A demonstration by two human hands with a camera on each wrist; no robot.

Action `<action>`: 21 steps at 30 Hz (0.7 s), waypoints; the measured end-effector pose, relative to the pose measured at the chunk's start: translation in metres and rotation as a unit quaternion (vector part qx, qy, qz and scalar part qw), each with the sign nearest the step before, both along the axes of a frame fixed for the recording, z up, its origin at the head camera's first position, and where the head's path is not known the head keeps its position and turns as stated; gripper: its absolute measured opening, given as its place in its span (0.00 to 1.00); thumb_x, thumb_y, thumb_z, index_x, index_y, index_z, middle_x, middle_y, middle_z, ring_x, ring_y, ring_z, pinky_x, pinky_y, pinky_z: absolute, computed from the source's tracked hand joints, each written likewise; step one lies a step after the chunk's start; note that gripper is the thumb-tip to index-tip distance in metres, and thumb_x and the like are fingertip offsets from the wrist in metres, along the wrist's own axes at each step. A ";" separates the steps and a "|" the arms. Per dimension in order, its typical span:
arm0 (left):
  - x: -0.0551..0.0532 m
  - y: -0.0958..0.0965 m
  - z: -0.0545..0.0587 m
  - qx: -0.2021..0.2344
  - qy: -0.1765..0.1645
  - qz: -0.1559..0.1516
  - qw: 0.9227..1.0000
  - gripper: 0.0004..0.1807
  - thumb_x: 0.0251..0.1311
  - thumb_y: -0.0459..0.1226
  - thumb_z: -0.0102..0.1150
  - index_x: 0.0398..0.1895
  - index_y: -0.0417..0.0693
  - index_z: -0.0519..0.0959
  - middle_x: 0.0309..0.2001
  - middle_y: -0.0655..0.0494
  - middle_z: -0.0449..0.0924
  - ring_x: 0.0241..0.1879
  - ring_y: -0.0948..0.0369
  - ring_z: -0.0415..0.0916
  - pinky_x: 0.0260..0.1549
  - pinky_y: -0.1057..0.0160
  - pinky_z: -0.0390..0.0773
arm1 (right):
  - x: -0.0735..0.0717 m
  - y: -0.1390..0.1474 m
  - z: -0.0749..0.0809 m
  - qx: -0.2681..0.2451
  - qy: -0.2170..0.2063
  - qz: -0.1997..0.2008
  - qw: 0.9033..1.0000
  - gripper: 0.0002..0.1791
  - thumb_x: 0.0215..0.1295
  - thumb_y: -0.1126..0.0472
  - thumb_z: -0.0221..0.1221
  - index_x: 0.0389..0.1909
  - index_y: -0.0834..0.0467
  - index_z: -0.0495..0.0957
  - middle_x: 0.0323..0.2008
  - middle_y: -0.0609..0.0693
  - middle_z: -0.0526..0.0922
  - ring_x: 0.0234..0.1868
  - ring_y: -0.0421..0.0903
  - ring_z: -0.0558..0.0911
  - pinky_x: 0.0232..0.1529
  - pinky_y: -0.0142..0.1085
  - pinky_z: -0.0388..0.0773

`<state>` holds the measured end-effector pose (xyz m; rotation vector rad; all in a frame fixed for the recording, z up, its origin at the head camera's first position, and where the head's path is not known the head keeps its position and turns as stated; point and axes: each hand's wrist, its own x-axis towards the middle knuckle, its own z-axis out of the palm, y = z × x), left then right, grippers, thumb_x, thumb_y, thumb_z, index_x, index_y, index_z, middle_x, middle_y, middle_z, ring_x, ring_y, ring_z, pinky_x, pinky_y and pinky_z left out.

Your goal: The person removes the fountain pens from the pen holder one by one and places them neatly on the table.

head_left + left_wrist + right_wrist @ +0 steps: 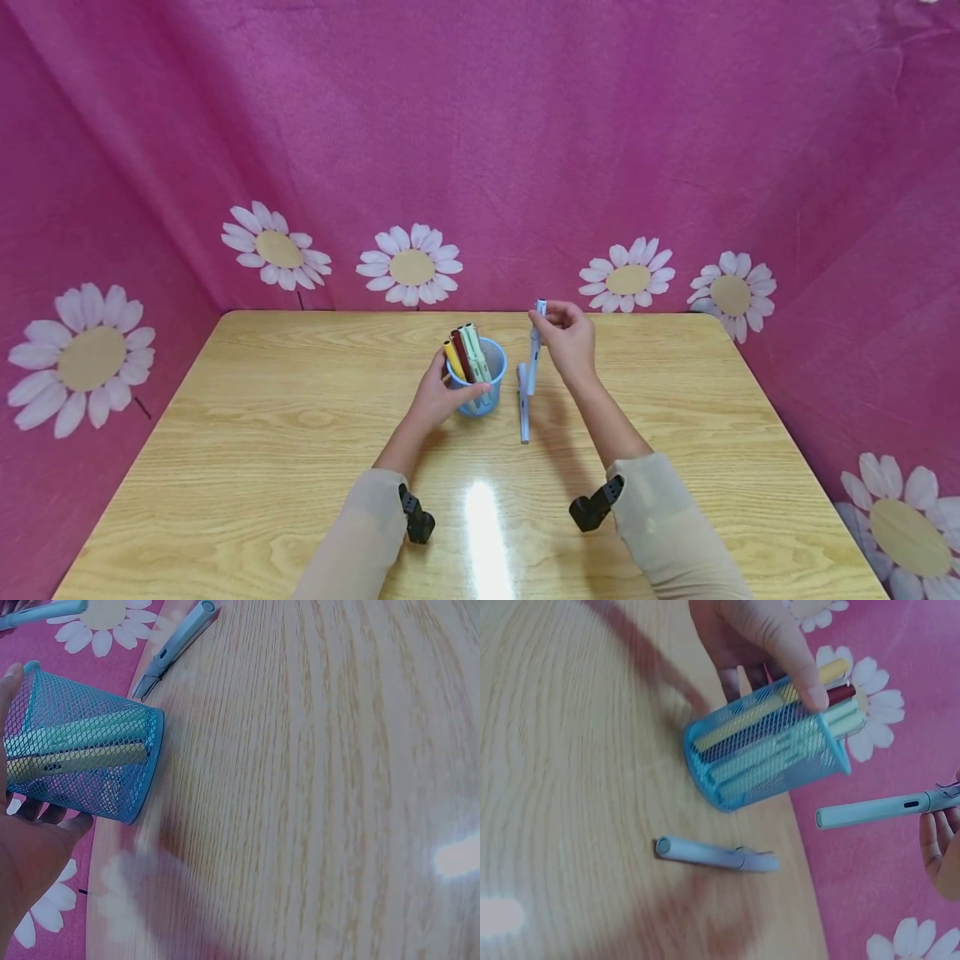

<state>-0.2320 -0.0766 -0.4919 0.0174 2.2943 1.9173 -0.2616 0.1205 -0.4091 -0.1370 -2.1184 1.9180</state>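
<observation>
A blue mesh pen cup [497, 377] stands on the table, and my left hand [437, 398] grips it from the left with the thumb across the front. Inside lean a yellow pen [453, 360], a dark red pen [841, 694] and pale green pens [780, 754]. To the cup's right, my right hand [573, 340] pinches a light blue pen [534, 367] near its upper end. That pen hangs nearly upright, apart from the cup. Below it a pale lilac-blue pen [705, 853] lies flat on the wood, touched by neither hand.
The wooden table [285, 433] ends at a pink curtain [510, 167] with printed daisies, close behind the cup. Pink cloth also hangs along both sides. Black wrist cameras sit at both sleeves. A bright reflection [486, 533] shows on the near tabletop.
</observation>
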 end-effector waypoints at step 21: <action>0.001 -0.002 0.003 -0.003 -0.001 -0.007 1.000 0.51 0.49 0.44 0.69 0.73 0.58 0.48 0.71 0.51 0.55 0.70 0.45 0.53 0.65 0.47 0.62 | -0.001 0.025 -0.038 0.035 -0.083 -0.021 0.996 0.18 0.57 0.60 0.64 0.46 0.65 0.76 0.26 0.43 0.74 0.23 0.31 0.74 0.25 0.23 0.79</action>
